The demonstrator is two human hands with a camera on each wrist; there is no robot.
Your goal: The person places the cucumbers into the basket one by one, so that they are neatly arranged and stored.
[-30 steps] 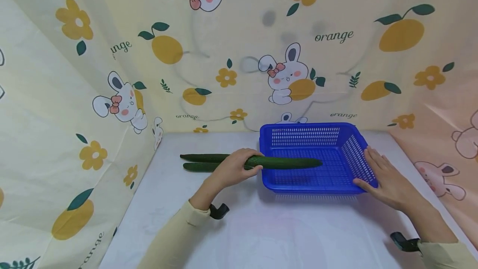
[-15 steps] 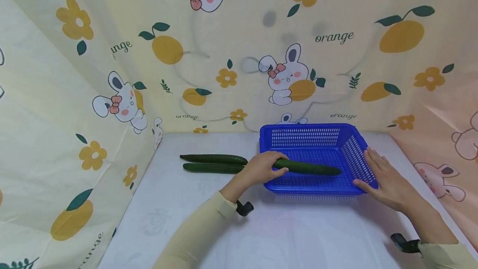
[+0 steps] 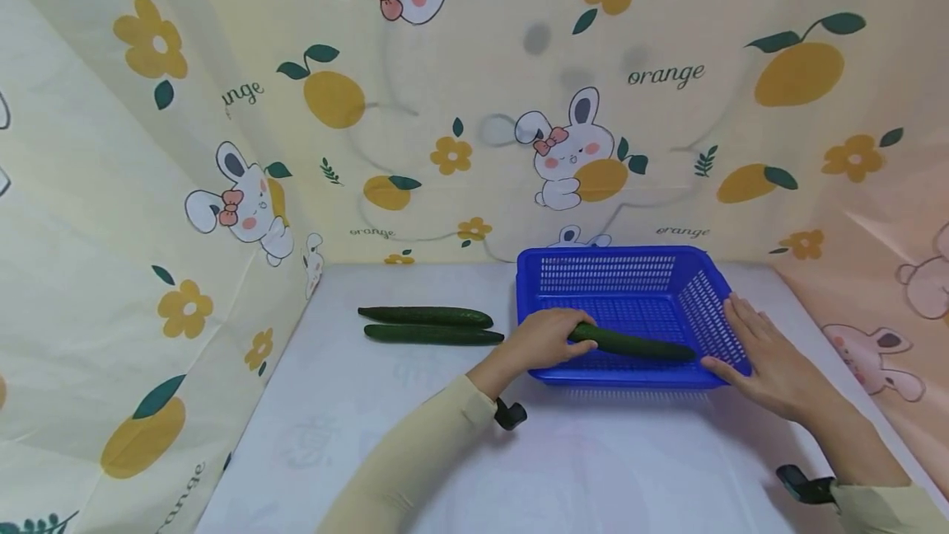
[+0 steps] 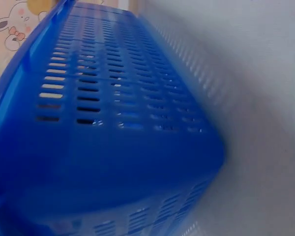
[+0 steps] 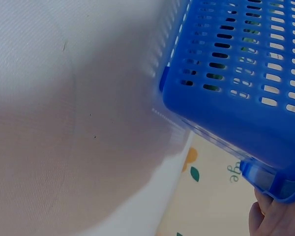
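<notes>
One cucumber (image 3: 641, 345), right of frame center, over the blue basket (image 3: 630, 251); floor contact unclear. Left hand (image 3: 550, 339) grips its left end; long axis runs right, slightly down, tip near right hand (image 3: 771, 365), fingers straight on basket's right rim. Two more cucumbers (image 3: 433, 334) on worktop (image 3: 593, 468), left of center.

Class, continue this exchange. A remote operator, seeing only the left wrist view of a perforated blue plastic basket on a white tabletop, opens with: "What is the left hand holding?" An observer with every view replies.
Observer: The left hand grips a long dark-green cucumber.

Operator: Where is the right hand?

Observer: The right hand rests against the right end of the perforated blue plastic basket.

Operator: Are there other cucumbers?

Observer: Yes, two more dark-green cucumbers lie side by side on the white tabletop, left of the basket.
</notes>
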